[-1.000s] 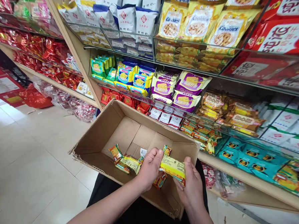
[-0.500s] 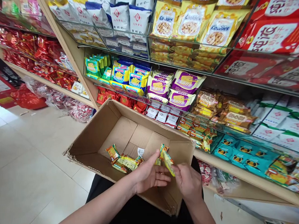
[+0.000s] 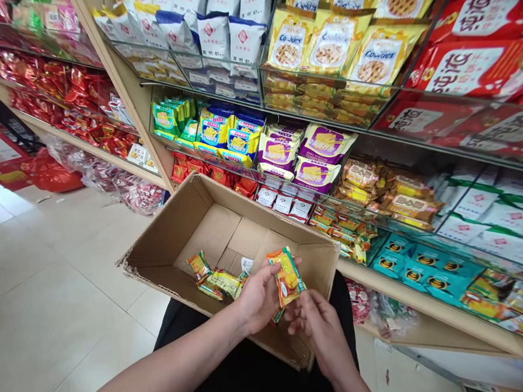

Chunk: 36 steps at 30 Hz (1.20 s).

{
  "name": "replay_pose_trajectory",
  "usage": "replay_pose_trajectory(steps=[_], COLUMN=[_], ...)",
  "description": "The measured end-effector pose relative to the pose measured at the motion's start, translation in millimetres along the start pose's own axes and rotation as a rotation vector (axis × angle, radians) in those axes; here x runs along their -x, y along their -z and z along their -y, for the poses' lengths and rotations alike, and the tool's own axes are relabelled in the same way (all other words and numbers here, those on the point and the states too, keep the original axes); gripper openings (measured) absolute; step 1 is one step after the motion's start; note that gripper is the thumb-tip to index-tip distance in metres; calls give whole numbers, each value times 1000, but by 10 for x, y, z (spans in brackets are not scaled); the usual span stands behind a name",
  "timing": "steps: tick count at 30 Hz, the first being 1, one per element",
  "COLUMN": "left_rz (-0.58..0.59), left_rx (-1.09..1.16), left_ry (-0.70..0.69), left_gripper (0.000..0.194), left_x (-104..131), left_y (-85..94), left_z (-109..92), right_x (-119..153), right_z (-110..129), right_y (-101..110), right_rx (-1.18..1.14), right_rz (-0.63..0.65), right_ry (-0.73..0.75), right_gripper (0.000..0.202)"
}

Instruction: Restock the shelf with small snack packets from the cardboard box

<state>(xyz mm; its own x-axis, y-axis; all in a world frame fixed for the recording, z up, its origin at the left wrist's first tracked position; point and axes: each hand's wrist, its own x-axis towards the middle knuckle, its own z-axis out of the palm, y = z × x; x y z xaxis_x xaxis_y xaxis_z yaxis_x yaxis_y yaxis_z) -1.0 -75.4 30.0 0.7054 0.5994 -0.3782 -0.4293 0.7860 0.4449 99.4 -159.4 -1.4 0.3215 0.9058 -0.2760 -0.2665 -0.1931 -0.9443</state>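
An orange, yellow and green snack packet is held over the cardboard box, its printed front facing me. My left hand grips it along the left side, thumb on the edge and fingers behind. At its lower right corner, my right hand pinches it between thumb and forefinger. Part of another packet shows just below, between the hands; I cannot tell whether it is held. Several similar packets lie on the box floor to the left of my left hand.
Glass-fronted shelves rise behind the box, with yellow cookie bags, purple soda biscuit packs and teal packets. Matching orange-green packets fill a low bin right of the box. A red plastic bag sits on the tiled floor.
The packet in my hands has turned from edge-on to face me and now rests against my left hand. My left fingers have closed behind it. The box has barely shifted.
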Motion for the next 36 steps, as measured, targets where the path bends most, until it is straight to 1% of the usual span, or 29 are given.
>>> replay_pose_trajectory(steps=[1,3,4,6,8,10,11,12,13,14,15,16,17,18,19,21,22,23,24,25,27,29,32,34,36], left_rz=[21,51,54,48,60,112,149,180,199,203,193,179,164,151,136,90,62,34,17,4,-15,-18,1,4,-1], left_rx=[-30,-100,-143,-257,-459,-797,-994,-1180,-1333,-1435,-1481,-1478,-1445,-1405,-1368,-1336,-1342,-1355,-1366,-1375,-1393,-1405,-1406,-1414,-1442], left_ry=[1,-5,-19,-61,-81,-81,-90,-113,-142,-167,-186,-195,-198,-198,-198,-195,-187,-180,-173,-167,-153,-134,-106,-91,-79], left_gripper=[35,35,34,35,34,29,25,21,19,17,17,20,23,25,26,22,20,19,18,18,19,21,22,21,21], left_x=[4,16,24,42,68,100,118,135,149,159,164,164,160,152,142,123,116,112,110,110,114,116,111,103,92], left_y=[-16,-33,-32,-13,13,24,21,12,1,-9,-14,-11,4,30,68,165,217,267,312,350,406,442,482,505,520], left_z=[23,65,78,72,23,-44,-72,-91,-100,-100,-96,-93,-96,-109,-135,-217,-266,-311,-349,-376,-390,-365,-308,-286,-282], right_x=[-1,0,0,-5,-14,-19,-16,-9,2,14,24,28,19,-5,-49,-207,-320,-452,-601,-759,-1080,-1372,-1692,-1815,-1873], right_z=[9,17,17,9,10,39,68,105,148,191,230,260,278,282,271,217,182,148,117,96,84,116,204,255,287], right_y=[-35,-68,-56,26,156,278,323,356,380,400,426,464,521,601,705,971,1120,1270,1412,1540,1733,1834,1853,1827,1797], right_rx=[-61,-108,-82,62,231,336,377,428,489,551,598,615,594,531,439,229,186,202,295,441,642,775,980,1109,1228], right_rz=[21,12,7,-15,-95,-160,-143,-83,-3,74,122,123,71,-32,-165,-449,-569,-662,-730,-777,-804,-792,-759,-721,-679], right_ry=[-6,11,19,48,136,259,310,346,369,384,391,392,385,372,359,363,378,402,419,425,415,397,372,362,360], right_gripper=[34,33,33,32,31,38,45,48,46,40,33,28,26,28,31,39,42,46,51,56,63,65,59,50,42])
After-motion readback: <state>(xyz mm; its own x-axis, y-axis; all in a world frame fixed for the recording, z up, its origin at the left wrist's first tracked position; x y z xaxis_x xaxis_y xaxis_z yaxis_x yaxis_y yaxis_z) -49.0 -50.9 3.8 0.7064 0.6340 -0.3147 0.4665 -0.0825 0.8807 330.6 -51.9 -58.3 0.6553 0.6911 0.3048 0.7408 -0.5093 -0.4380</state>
